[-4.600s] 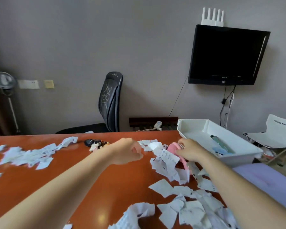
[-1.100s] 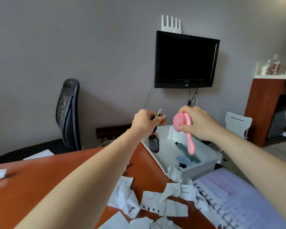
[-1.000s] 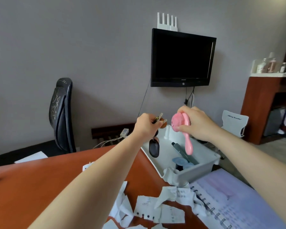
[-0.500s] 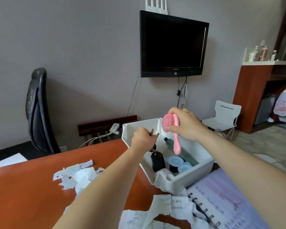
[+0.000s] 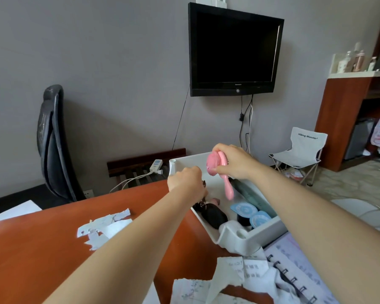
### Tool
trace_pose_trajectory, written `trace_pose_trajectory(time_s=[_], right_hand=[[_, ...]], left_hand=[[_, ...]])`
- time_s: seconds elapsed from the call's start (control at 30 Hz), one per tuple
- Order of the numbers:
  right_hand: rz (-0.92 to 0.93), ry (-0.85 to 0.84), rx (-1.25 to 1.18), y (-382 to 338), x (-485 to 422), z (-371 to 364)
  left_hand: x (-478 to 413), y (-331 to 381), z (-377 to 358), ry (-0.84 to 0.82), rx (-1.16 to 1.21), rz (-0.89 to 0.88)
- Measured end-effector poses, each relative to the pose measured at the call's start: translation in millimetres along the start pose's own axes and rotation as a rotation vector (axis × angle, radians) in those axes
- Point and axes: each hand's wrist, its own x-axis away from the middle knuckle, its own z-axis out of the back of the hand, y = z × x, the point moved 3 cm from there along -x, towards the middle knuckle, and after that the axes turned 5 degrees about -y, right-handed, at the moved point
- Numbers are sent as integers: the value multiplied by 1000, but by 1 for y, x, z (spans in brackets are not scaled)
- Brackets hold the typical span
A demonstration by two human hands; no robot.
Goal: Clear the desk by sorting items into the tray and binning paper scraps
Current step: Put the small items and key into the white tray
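Since half a second ago I see the keys [image 5: 213,213] lowered: fob end now lies on the tray [image 5: 261,231] floor, near-left corner. Left hand [image 5: 185,181] sits right above, fingers curled round the ring end. Right hand [image 5: 233,164] grips the brush [image 5: 215,165] by its head over the tray, handle pointing down, clear of the keys. Tray also holds a pen [image 5: 248,194] by the right wall and two blue-lidded cups [image 5: 244,210] near the front. Scraps [image 5: 103,224] lie on the desk [image 5: 42,249] left of the tray; notebook [image 5: 294,270] in front.
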Motion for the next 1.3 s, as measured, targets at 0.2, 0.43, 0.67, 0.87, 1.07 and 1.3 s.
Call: trace_pose_trajectory(time_s=[0.2,0.43,0.67,0.87,1.07,1.3], right_hand=[[20,-139,108,2,1,-14],[4,-357,106,-6,-1,-22],[-45,-374,252,-10,12,-19],[-14,-307,243,-32,39,-8],[54,-266,252,-61,82,11],[135,-295,272,-94,159,32]], left_hand=[[4,-3,-6,46,-76,-65],[6,-12,-7,10,12,-71],[25,-21,8,-30,125,-112],[60,-16,32,-114,45,-222],[111,-14,65,-132,-20,-283],[188,-12,95,-142,-146,-367]])
